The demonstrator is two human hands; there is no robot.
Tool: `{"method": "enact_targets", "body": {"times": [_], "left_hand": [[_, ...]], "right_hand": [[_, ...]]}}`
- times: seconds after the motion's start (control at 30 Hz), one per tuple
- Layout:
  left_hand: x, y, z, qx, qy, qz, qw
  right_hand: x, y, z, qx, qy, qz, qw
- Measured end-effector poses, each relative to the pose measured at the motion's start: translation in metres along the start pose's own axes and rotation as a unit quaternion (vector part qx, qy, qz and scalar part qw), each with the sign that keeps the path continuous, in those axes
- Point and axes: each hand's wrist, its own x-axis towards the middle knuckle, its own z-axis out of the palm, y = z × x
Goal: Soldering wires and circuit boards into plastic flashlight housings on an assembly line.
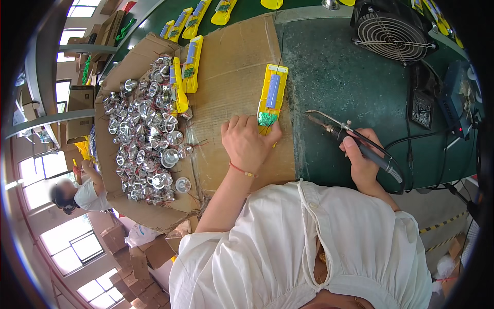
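Note:
A yellow plastic casing (282,77) lies on the cardboard sheet in front of me. Inside it sit a blue-wrapped battery cell (273,91) and a green circuit board (267,119). My left hand (248,143) is closed at the casing's near end, thumb and fingers around the board; the thing's lowest part is hidden by them. Off to the right, my right hand (364,157) grips a soldering iron (366,150) with a thin metal tube fixed along it. The iron's tip points left toward the casing and stays apart from it.
On the left stands a cardboard box (170,219) heaped with shiny lamp reflectors (149,134). More yellow casings (192,64) lie at its far side. A black fan (393,36) stands at the back right, near a small black tray (422,113) and a blue soldering station (455,110).

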Motion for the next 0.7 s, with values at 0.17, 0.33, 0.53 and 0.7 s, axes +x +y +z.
{"method": "enact_targets", "body": {"times": [0.17, 0.33, 0.53, 0.7], "left_hand": [[0.001, -0.001, -0.002, 0.013, -0.012, 0.015, 1.000], [0.000, -0.005, -0.006, -0.007, -0.040, -0.007, 0.999], [0.010, 0.001, -0.018, 0.035, -0.148, -0.046, 0.987], [0.015, 0.002, -0.013, 0.036, -0.161, -0.047, 0.985]], "right_hand": [[-0.001, 0.001, -0.002, 0.019, 0.002, 0.015, 1.000], [-0.001, -0.001, 0.000, 0.031, 0.001, 0.034, 0.999], [0.000, 0.001, -0.003, 0.023, 0.006, 0.009, 1.000], [0.004, -0.009, -0.003, 0.020, 0.014, 0.030, 0.999]]}}
